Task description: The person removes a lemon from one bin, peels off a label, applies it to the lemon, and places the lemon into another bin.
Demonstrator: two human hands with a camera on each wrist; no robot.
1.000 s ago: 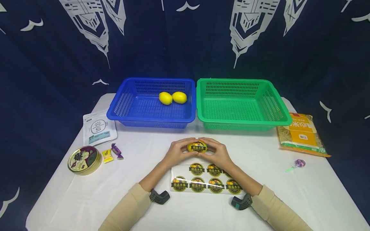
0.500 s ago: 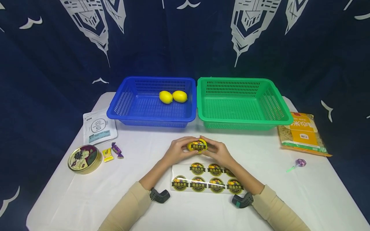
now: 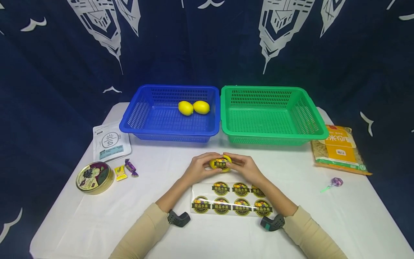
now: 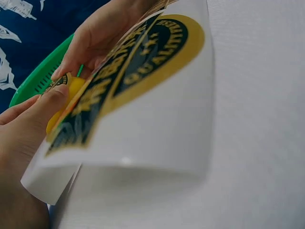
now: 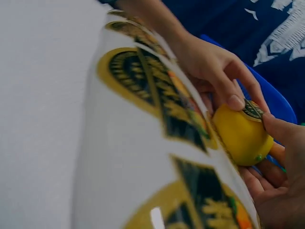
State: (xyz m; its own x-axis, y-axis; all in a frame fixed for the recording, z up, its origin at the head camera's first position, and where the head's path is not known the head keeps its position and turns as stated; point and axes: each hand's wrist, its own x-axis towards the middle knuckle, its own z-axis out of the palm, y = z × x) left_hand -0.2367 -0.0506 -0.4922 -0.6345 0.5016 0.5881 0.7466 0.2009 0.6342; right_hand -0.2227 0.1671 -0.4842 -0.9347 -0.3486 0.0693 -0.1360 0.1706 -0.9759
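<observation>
A yellow lemon (image 5: 236,136) is held between both hands above the table's middle. On its near face is a round black-and-gold sticker (image 3: 220,164) with a dark lettered band. My left hand (image 3: 198,169) grips the lemon's left end, fingers behind and thumb below the sticker. The right hand (image 3: 248,169) holds the right end, its thumb pressing on the sticker's right edge. Below the hands lies a glossy white sheet of stickers (image 3: 207,189), several of the same round labels on it; its near part looms large and curved in both wrist views.
A blue basket (image 3: 168,136) with two lemons (image 3: 193,107) stands at the back, beside a green basket (image 3: 275,138). At left are a white pouch (image 3: 111,144), a round tin (image 3: 95,178) and two wrapped candies (image 3: 126,171). A yellow food bag (image 3: 339,149) and a lollipop (image 3: 336,182) lie right.
The right thumb has come up from under the lemon onto the sticker's right side. The left hand keeps its grip in nearly the same place.
</observation>
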